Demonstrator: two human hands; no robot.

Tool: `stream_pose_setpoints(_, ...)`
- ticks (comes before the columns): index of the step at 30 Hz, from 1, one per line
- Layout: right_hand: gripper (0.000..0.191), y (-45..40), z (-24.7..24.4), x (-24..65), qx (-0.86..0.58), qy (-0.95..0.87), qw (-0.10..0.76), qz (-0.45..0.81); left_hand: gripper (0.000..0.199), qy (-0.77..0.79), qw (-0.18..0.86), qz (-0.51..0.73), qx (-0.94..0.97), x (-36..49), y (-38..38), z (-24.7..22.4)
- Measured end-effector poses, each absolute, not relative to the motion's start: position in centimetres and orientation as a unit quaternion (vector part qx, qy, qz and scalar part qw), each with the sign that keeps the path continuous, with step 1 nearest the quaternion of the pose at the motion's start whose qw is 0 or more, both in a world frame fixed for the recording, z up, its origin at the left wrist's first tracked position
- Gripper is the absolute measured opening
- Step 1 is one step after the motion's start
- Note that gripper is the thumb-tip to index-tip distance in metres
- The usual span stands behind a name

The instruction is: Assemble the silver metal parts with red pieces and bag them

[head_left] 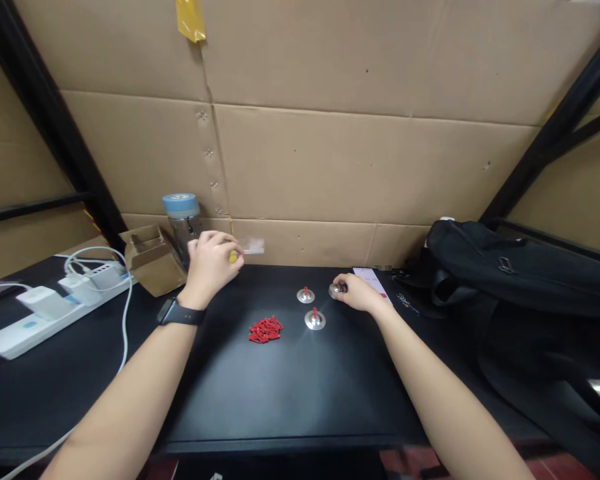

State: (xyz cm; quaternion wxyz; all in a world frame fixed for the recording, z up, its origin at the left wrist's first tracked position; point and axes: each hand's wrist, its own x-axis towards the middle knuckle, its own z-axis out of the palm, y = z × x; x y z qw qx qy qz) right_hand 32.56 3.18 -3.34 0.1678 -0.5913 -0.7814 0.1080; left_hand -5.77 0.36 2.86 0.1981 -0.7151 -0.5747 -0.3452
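Toward the back left of the table, my left hand, with a dark watch on its wrist, is closed with fingers curled. A yellow patch shows at its fingertips, and clear plastic is just beyond; what the hand holds is mostly hidden. At the back right, my right hand grips a small shiny metal cymbal by its edge, low over the table. Two more such cymbals lie to its left, a rear one and a front one, each with a red loop standing at its centre. Beside them is a pile of red cords.
On the left are a white power strip with chargers and cables, a brown paper bag and a blue-lidded jar. A white and pink card lies behind my right hand. A black backpack fills the right side; cardboard walls the back.
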Motion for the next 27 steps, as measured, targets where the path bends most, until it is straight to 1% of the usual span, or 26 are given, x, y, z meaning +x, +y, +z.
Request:
stream_pose_setpoints(4,0.028,3.1,-3.3,32.5,-0.589,-0.785,0.162,0.105,0.017,-0.531,0.13,-0.296,-0.783,-3.7,1.4,0.0)
stream_pose_setpoints(9,0.025,2.9,-3.2,32.3,-0.586,-0.788,0.158,0.101,0.023,-0.532,0.103,-0.216,-0.812,-3.6,2.5,-2.8)
stream_pose_setpoints(11,0.024,2.8,-3.1,32.1,-0.586,-0.788,0.159,0.099,0.027,-0.542,0.101,-0.21,-0.807,-3.9,2.6,-2.7)
stream_pose_setpoints(13,0.024,2.7,-3.1,32.0,-0.587,-0.788,0.16,0.098,0.028,-0.523,0.067,-0.205,-0.824,-3.9,2.4,-1.9)
stream_pose_setpoints(15,0.025,2.7,-3.1,32.0,-0.588,-0.787,0.16,0.098,0.024,-0.466,-0.019,-0.186,-0.865,-3.5,1.8,-0.8)
stream_pose_setpoints(18,0.026,2.8,-3.1,32.0,-0.588,-0.787,0.159,0.097,0.019,-0.366,-0.173,-0.119,-0.907,-2.7,0.6,0.5)
stream_pose_setpoints(20,0.027,2.8,-3.2,32.0,-0.589,-0.786,0.16,0.095,0.018,-0.334,-0.229,-0.079,-0.911,-2.1,0.0,0.7)
stream_pose_setpoints(23,0.028,2.6,-3.1,31.9,-0.591,-0.785,0.163,0.092,0.016,-0.328,-0.252,-0.055,-0.909,-1.6,-0.4,0.4)
stream_pose_setpoints(27,0.026,2.3,-2.9,31.6,-0.589,-0.785,0.167,0.094,0.011,-0.34,-0.242,-0.048,-0.907,-1.3,-0.3,0.0)
